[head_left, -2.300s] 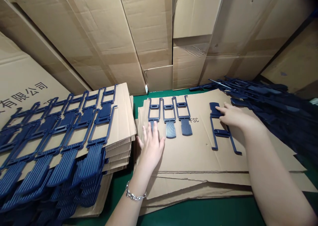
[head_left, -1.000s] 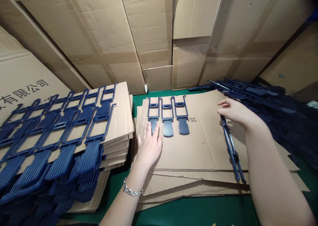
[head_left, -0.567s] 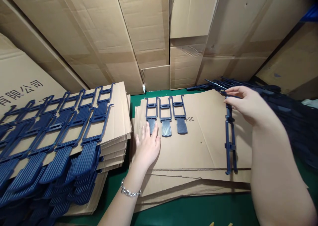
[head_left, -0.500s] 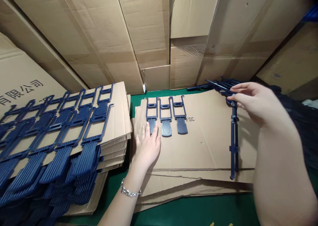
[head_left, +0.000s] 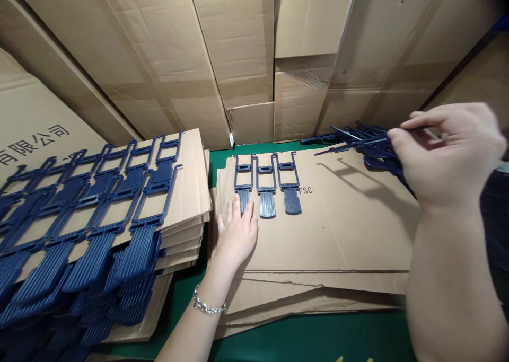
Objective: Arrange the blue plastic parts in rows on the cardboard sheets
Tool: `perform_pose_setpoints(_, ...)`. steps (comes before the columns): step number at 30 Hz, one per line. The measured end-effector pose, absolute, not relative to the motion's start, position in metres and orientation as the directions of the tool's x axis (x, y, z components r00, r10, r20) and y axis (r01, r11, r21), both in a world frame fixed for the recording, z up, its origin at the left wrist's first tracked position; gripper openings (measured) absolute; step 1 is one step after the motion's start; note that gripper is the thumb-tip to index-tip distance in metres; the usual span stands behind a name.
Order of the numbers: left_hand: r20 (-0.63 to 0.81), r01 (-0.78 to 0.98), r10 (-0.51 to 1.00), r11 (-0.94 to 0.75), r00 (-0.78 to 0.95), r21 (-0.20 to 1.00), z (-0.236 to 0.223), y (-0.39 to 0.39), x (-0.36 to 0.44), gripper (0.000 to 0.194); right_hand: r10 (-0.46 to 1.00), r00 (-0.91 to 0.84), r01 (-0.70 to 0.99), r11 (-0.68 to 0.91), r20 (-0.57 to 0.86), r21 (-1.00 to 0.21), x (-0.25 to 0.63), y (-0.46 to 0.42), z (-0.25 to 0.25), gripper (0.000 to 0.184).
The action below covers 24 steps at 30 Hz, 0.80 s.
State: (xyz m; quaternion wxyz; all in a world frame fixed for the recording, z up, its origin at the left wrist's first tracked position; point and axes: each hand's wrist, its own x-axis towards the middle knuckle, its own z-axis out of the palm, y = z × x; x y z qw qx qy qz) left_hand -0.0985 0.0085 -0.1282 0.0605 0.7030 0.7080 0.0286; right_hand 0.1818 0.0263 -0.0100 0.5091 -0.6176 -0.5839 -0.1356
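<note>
My left hand (head_left: 237,237) lies palm down on the upper cardboard sheet (head_left: 322,235), fingers spread, fingertips at the ribbed end of the leftmost blue plastic frame (head_left: 244,177). Two more such frames stand beside it in a row, a middle frame (head_left: 265,184) and a right frame (head_left: 287,179). Each has a rectangular open part with a crossbar and a ribbed tab toward me. At the right, my right hand (head_left: 449,144) pinches a similar blue plastic frame (head_left: 350,146) between thumb and fingers, raised above the sheet and casting a shadow. My fingers hide its near part.
At left, stacked cardboard sheets (head_left: 185,221) carry many overlapping blue frames (head_left: 115,211). Behind my right hand lies a heap of dark blue parts (head_left: 318,139). Tall cardboard boxes (head_left: 234,44) wall the back of the green tabletop (head_left: 318,338).
My right hand has moved right and slightly up, and the frame in it has swung from hanging downward to pointing left across the sheet. My left hand stays in place.
</note>
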Motion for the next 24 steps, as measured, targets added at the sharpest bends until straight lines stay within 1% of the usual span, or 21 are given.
perform_pose_setpoints(2,-0.045,0.992,0.999,0.008,-0.003,0.123,-0.128,0.009,-0.098,0.051,0.556,0.157,0.918,0.223,0.816,-0.329,0.182,0.034,-0.017,0.018)
perform_pose_setpoints(3,-0.043,0.992,0.999,0.006,-0.001,0.123,-0.129,0.009,-0.098,0.051,0.573,0.13,0.928,0.217,0.809,-0.303,0.182,0.037,-0.02,0.016)
perform_pose_setpoints(5,-0.04,0.992,0.999,0.004,0.002,0.127,-0.129,0.009,-0.098,0.051,0.676,0.165,0.923,0.15,0.718,-0.353,0.18,0.042,-0.024,0.01)
perform_pose_setpoints(6,-0.038,0.991,0.999,0.002,0.003,0.13,-0.129,0.009,-0.099,0.051,0.74,0.206,0.915,0.086,0.64,-0.394,0.178,0.043,-0.024,0.008)
perform_pose_setpoints(8,-0.03,0.991,1.0,0.0,0.005,0.137,-0.129,0.009,-0.099,0.052,0.857,0.29,0.894,-0.084,0.426,-0.439,0.173,0.042,-0.023,0.008)
perform_pose_setpoints(9,-0.026,0.99,1.0,-0.002,0.006,0.14,-0.129,0.008,-0.099,0.053,0.894,0.324,0.886,-0.173,0.309,-0.429,0.17,0.041,-0.022,0.011)
perform_pose_setpoints(10,-0.022,0.99,1.0,-0.004,0.007,0.141,-0.129,0.008,-0.099,0.053,0.917,0.345,0.885,-0.248,0.199,-0.394,0.168,0.041,-0.022,0.015)
perform_pose_setpoints(12,-0.025,0.99,1.0,-0.006,0.01,0.141,-0.13,0.008,-0.1,0.053,0.939,0.344,0.899,-0.321,0.027,-0.298,0.165,0.042,-0.025,0.029)
perform_pose_setpoints(14,-0.036,0.99,0.999,-0.002,0.008,0.14,-0.13,0.008,-0.1,0.052,0.953,0.29,0.925,-0.303,-0.086,-0.23,0.163,0.047,-0.033,0.041)
perform_pose_setpoints(16,-0.042,0.99,0.999,0.002,0.004,0.141,-0.131,0.009,-0.1,0.051,0.964,0.225,0.946,-0.252,-0.142,-0.206,0.161,0.054,-0.046,0.042)
perform_pose_setpoints(21,-0.015,0.99,1.0,-0.01,0.012,0.142,-0.132,0.009,-0.1,0.051,0.97,0.142,0.979,-0.167,-0.197,-0.117,0.144,0.063,-0.07,0.016)
perform_pose_setpoints(24,-0.014,0.99,1.0,-0.008,0.01,0.139,-0.131,0.007,-0.1,0.051,0.973,0.132,0.984,-0.152,-0.19,-0.097,0.132,0.058,-0.071,0.011)
